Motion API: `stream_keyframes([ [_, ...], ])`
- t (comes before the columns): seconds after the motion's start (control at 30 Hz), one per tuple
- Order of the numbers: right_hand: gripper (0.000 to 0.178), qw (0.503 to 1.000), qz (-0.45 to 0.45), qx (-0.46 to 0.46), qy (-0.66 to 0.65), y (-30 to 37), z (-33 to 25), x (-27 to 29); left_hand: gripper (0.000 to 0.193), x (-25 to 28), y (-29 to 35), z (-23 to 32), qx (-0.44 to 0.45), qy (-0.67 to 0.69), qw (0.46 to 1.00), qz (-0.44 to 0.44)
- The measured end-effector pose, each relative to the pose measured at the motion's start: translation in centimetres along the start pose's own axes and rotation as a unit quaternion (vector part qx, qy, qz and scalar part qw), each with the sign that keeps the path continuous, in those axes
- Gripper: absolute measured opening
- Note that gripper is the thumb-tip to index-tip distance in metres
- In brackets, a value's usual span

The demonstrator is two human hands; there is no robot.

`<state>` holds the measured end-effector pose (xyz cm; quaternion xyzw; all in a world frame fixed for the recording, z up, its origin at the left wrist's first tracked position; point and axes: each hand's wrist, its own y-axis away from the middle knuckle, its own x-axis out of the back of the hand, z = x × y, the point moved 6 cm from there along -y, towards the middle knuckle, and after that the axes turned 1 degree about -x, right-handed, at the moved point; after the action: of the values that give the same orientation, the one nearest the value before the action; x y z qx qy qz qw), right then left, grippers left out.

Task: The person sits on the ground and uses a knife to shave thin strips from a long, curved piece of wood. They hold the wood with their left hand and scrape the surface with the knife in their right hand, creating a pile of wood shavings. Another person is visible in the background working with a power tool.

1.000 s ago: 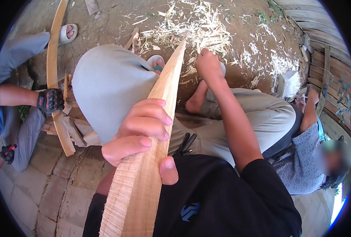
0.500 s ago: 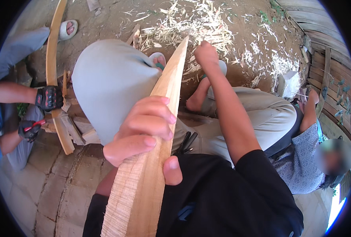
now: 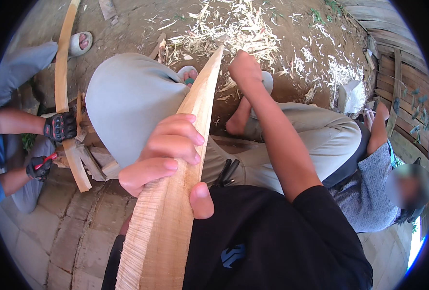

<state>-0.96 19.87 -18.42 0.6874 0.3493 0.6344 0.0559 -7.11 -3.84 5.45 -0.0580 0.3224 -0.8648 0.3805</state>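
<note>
A long pale piece of wood [image 3: 163, 232], tapered to a point at its far end, slants from the lower edge up past my left knee. My left hand [image 3: 163, 157] is closed around its middle, fingers over the left face and thumb on the right edge. One face shows rough saw marks; toward the tip it looks smoother. Just right of the tip, my right hand [image 3: 246, 71] makes a closed fist, apart from the wood. Whatever that fist holds, if anything, is hidden.
Wood shavings [image 3: 243, 34] litter the dirt ground ahead. At left, another person's gloved hand [image 3: 60, 126] steadies a long curved wooden strip [image 3: 61, 72]; the other glove grips a red tool [image 3: 46, 161]. Wood offcuts [image 3: 91, 162] lie beside it. Another person [image 3: 364, 193] sits at right near a pale block [image 3: 350, 96].
The wood in my left hand has shifted slightly left. My right fist has also moved a little left and turned somewhat, staying near the tip.
</note>
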Motion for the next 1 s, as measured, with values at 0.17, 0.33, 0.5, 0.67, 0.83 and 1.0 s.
stream_keyframes([
  [0.17,0.03,0.999,-0.024,-0.042,-0.016,-3.3,0.4,-3.2,0.047,0.1,0.1,0.2,0.008,-0.01,1.0,-0.006],
  [0.33,0.032,0.997,0.01,-0.04,-0.063,-2.8,3.8,-3.5,0.048,0.2,-0.1,0.1,0.02,-0.004,1.0,-0.016],
  [0.5,0.031,0.997,0.005,-0.011,-0.076,0.5,3.5,0.1,0.048,0.2,0.0,0.2,0.025,-0.001,1.0,-0.012],
  [0.67,0.029,0.999,0.0,-0.001,-0.053,-0.4,2.8,0.8,0.048,0.1,0.0,0.1,0.022,0.004,1.0,-0.009],
  [0.83,0.031,1.0,-0.018,-0.013,-0.012,-0.2,0.3,1.2,0.047,0.2,0.0,0.1,0.021,-0.009,1.0,-0.006],
  [1.0,0.03,0.999,-0.02,-0.027,-0.004,-0.7,-0.3,0.2,0.046,0.2,0.0,0.0,0.015,-0.007,1.0,0.004],
])
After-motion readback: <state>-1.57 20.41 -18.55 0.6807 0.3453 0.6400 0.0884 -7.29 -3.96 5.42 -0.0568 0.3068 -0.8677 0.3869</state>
